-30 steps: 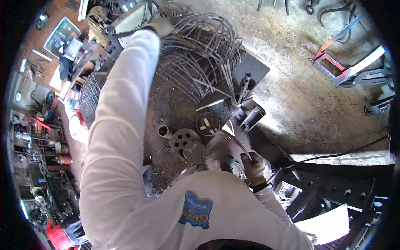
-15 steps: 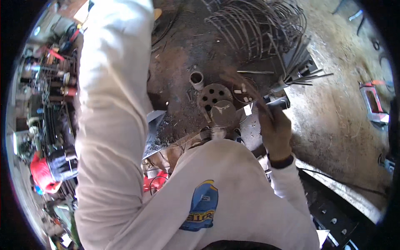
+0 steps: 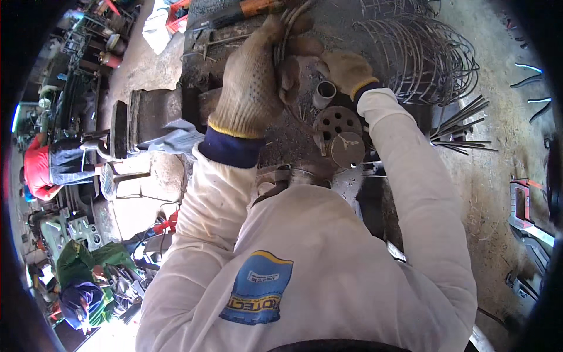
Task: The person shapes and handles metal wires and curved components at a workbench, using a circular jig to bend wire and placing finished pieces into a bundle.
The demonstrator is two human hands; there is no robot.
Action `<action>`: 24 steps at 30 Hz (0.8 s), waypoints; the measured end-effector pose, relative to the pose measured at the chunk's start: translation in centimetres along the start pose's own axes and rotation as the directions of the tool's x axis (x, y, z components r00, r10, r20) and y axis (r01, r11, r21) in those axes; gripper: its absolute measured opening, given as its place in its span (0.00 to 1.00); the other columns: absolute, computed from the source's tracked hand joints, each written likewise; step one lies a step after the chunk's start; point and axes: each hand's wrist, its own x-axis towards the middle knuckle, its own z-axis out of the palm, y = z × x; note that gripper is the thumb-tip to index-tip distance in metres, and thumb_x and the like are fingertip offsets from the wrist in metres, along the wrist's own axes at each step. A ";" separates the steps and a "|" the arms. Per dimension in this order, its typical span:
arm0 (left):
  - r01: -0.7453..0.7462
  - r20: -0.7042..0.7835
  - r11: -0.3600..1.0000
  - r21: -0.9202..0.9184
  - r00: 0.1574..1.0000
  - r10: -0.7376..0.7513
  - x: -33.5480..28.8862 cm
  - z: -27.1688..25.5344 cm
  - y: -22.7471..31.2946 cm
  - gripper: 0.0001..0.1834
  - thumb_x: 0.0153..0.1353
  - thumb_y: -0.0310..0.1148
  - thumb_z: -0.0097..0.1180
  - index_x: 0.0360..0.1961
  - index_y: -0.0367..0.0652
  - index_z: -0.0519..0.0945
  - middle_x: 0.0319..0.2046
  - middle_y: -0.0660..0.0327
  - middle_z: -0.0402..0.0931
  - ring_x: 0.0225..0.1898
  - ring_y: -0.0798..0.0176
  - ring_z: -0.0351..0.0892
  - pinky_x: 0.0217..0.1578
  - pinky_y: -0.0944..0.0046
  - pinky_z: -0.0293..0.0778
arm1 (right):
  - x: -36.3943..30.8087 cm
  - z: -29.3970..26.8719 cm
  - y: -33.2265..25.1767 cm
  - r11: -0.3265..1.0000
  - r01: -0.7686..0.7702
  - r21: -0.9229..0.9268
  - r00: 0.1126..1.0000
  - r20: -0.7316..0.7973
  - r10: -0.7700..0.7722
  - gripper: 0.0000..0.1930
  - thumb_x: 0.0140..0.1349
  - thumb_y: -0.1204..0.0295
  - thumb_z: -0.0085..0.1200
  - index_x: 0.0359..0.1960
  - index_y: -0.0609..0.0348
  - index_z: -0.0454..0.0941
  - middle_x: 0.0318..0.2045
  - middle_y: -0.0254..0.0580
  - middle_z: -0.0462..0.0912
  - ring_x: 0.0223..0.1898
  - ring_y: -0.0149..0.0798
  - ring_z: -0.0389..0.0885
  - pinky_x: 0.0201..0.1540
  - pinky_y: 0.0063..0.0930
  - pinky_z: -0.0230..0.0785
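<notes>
My left hand (image 3: pixel 249 88), in a knitted work glove with a dark cuff, is closed around a few thin, bent metal rods (image 3: pixel 291 23) at the top of the bench. To its right, my right hand (image 3: pixel 347 67), also gloved, is curled with its fingers turned toward the left hand. What it grips, if anything, is hidden. Just below the right hand a short, open metal pipe (image 3: pixel 324 94) stands upright. Beside it are a round metal plate with several holes (image 3: pixel 338 122) and a plain round metal disc (image 3: pixel 348 151) nearer me.
A tangled heap of bent rods (image 3: pixel 434 58) lies at the far right, with straight rods (image 3: pixel 463 132) sticking out below it. An orange-handled tool (image 3: pixel 258 7) rests at the far edge. A person in red (image 3: pixel 42 167) and another in green (image 3: pixel 82 264) are off to the left.
My left arm has come back from far ahead, and its glove now shows around bent rods. My right hand has moved up and forward, from beside the discs to beyond the pipe.
</notes>
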 end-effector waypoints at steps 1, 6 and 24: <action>0.001 -0.011 1.000 -0.007 1.000 -0.001 -0.5 -0.5 -0.6 0.24 0.75 0.44 0.44 0.60 0.36 0.73 0.36 0.55 0.86 0.13 0.74 0.69 0.10 0.75 0.64 | -0.5 0.3 -0.1 1.000 0.007 0.001 1.000 0.011 -0.007 0.20 0.69 0.51 0.49 0.52 0.48 0.78 0.41 0.55 0.84 0.45 0.60 0.82 0.47 0.55 0.73; 0.080 -0.085 0.987 -0.138 0.992 -0.092 -1.4 -2.7 -3.6 0.24 0.75 0.45 0.43 0.59 0.36 0.73 0.36 0.57 0.86 0.16 0.73 0.73 0.15 0.71 0.68 | -2.6 -2.3 -1.4 0.992 -0.088 0.085 0.994 0.068 0.083 0.20 0.69 0.56 0.51 0.60 0.45 0.77 0.46 0.52 0.83 0.54 0.56 0.79 0.57 0.47 0.70; 0.229 0.174 0.715 -0.660 0.973 -0.152 -0.1 -2.8 -5.7 0.13 0.72 0.40 0.51 0.49 0.42 0.75 0.39 0.58 0.75 0.39 0.59 0.74 0.45 0.56 0.74 | -13.4 -9.2 -14.0 0.644 -0.262 0.719 0.915 -0.026 0.402 0.12 0.61 0.68 0.58 0.42 0.64 0.81 0.36 0.55 0.82 0.39 0.55 0.81 0.42 0.44 0.73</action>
